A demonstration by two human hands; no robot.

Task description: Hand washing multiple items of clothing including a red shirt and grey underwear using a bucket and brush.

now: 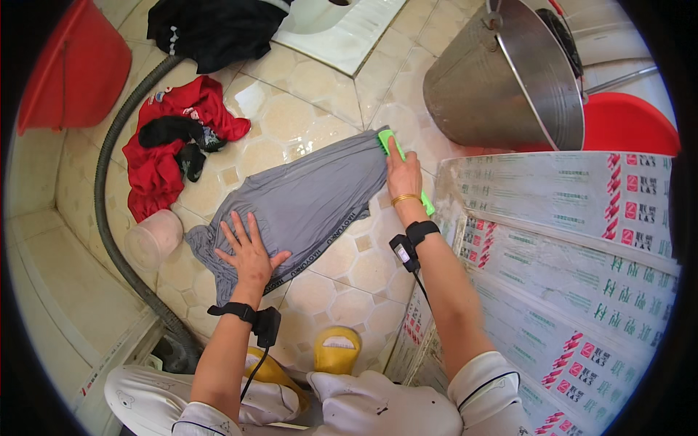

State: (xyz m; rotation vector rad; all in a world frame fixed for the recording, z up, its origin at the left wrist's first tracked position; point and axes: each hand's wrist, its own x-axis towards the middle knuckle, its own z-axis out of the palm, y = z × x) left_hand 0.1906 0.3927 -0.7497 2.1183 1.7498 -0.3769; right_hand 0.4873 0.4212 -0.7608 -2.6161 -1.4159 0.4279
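A wet-looking grey garment (pixel 316 185) with a lettered dark waistband lies spread on the tiled floor. My left hand (pixel 251 253) rests flat on its lower left part, fingers apart and nothing held. At its upper right end, my right hand (pixel 404 174) grips a bright green long-handled scrub brush (pixel 390 143), with the bristles against the cloth's edge. The brush's handle passes under my right hand and shows again beside the wrist. Left of the garment lies a red garment (pixel 163 158) with black socks (pixel 169 131) on it.
A clear plastic tub (pixel 154 240) and a grey corrugated hose (pixel 103 180) lie left. A black garment (pixel 212 32), a squat toilet pan (pixel 338 41) and a red bucket (pixel 76 71) are farther off. A metal bucket (pixel 469 82), red basin (pixel 627 122) and wrapped panels (pixel 545 191) stand right.
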